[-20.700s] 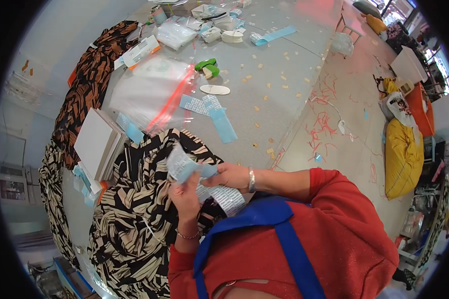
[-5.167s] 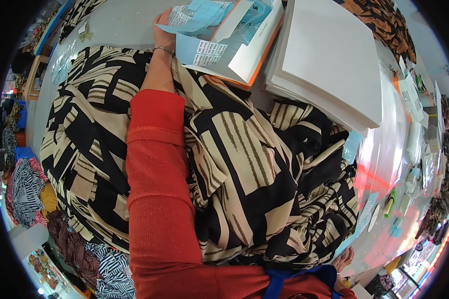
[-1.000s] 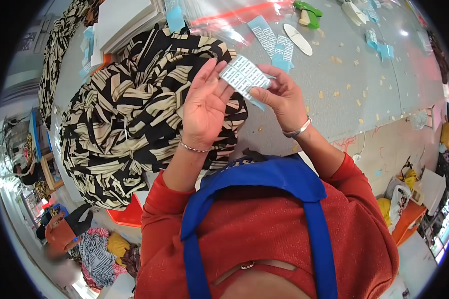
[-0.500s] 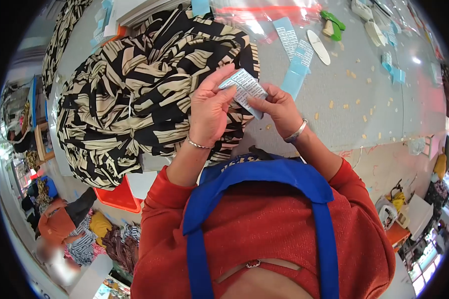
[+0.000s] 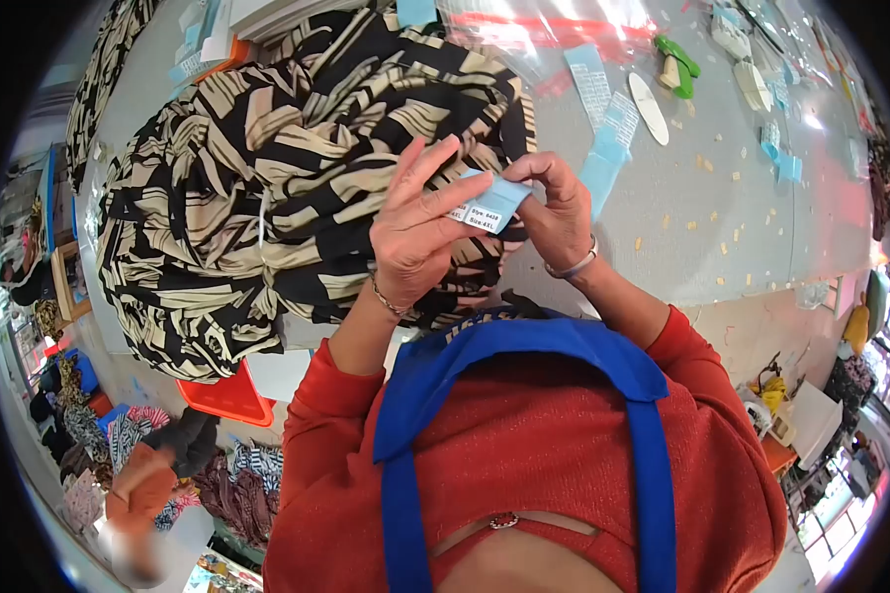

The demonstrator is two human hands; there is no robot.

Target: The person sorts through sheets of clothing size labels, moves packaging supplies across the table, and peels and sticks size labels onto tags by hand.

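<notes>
Between my two hands is a light-blue label sheet, its white printed stickers showing a style number and size 4XL. My left hand grips the sheet's left side, with its upper fingers stretched out. On the other side my right hand pinches the sheet between thumb and bent fingers. Just behind and left of them lies a big bundle of black-and-beige patterned fabric, tied with a pale strip. More light-blue label strips lie on the table beyond my right hand.
On the grey table are a white oval piece, a green tool, clear plastic bags and scattered small tan scraps. An orange-red bin stands below the table edge. At lower left, a person is near piled clothes.
The label sheet has been turned or folded, so more plain blue and fewer stickers show. My left fingers have spread upward. The person at lower left has shifted to the right.
</notes>
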